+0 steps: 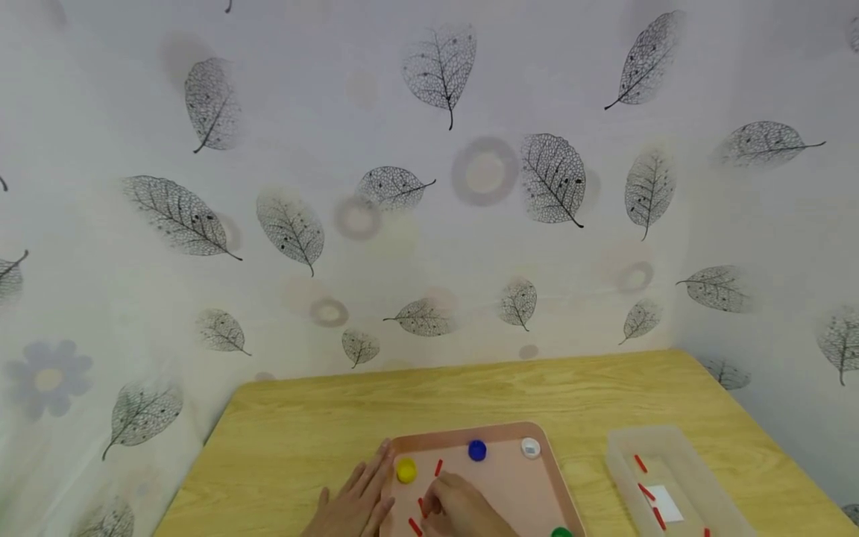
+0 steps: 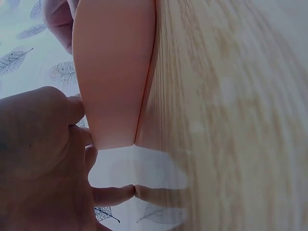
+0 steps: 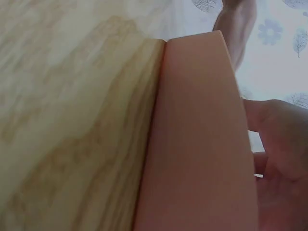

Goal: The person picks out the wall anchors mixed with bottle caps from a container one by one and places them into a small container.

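A shallow pink tray lies on the table. My left hand rests with straight, spread fingers along its left edge; the left wrist view shows fingers at the tray's outer wall. Over the tray, my right hand has its fingers curled and pinches a short red stick at the fingertips. One loose red stick lies farther back, and another red stick lies nearer the front. In the right wrist view the tray wall hides the fingertips.
Around the tray's edges sit round caps: yellow, blue, white and green. Right of it stands a translucent box holding several red sticks and a white paper piece. A leaf-patterned wall rises behind the wooden table.
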A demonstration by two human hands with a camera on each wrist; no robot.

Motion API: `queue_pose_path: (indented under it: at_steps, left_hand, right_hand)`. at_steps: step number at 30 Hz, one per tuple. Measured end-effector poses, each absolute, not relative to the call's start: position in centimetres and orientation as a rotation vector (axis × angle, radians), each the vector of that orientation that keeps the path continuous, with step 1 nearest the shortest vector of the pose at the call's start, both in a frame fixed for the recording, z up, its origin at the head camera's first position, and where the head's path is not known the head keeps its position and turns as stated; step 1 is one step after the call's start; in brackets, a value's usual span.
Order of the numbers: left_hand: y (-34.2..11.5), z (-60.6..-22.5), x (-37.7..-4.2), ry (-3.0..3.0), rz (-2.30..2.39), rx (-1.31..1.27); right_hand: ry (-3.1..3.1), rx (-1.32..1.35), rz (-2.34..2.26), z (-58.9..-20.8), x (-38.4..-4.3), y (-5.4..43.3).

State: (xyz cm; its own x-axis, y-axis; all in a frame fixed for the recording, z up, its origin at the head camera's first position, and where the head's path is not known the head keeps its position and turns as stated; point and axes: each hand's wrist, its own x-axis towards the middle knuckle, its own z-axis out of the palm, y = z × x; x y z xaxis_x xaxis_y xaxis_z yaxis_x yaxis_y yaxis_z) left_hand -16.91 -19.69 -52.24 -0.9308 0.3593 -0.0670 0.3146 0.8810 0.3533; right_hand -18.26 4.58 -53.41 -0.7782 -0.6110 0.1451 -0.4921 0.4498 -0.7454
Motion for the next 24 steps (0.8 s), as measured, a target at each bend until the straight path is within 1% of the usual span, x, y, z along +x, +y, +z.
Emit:
queue_pose_path:
  at_steps: [6,15,24]
  left_hand:
    - [-19.7,-52.2,-17.0,2.919,0.534,0.529]
    - [-19.7,-52.0,-17.1,2.917,0.551,0.544]
    - [-19.7,-52.2,-17.3,2.915,0.546,0.552]
  right_hand:
    - [2.605,-0.877,-1.041,-51.8,-17.5,3.3]
    - [2.664,-0.884,-0.851,-52.2,-17.8,2.8]
    - [2.676,-0.883,-0.791,-52.2,-17.9,2.3]
